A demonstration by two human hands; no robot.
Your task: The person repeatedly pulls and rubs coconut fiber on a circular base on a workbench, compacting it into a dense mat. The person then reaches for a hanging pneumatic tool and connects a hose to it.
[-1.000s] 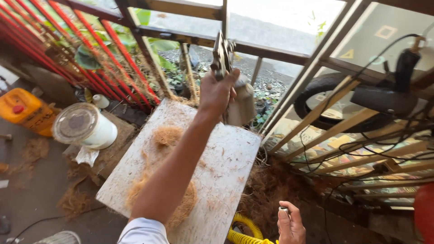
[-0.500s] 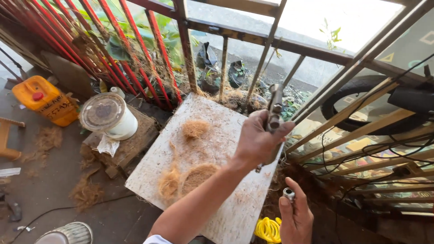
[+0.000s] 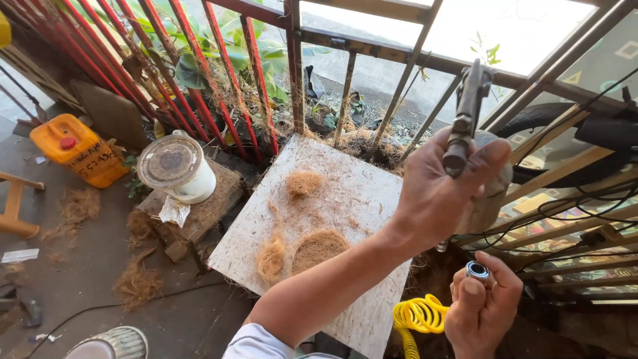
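Gripping a metal spray gun [image 3: 468, 110] by its handle, the left hand [image 3: 438, 193] lifts it above the white board [image 3: 372, 199], fingers wrapped tight, seemingly to expose its underside. Below, the right hand [image 3: 482, 306] pinches a small metal fitting [image 3: 476, 270] near the yellow coiled hose [image 3: 419, 319].

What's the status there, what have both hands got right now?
Left hand gripping a grey spray gun, raised over the white board. Right hand pinching a small metal fitting. Yellow coiled hose below. Nothing between them.
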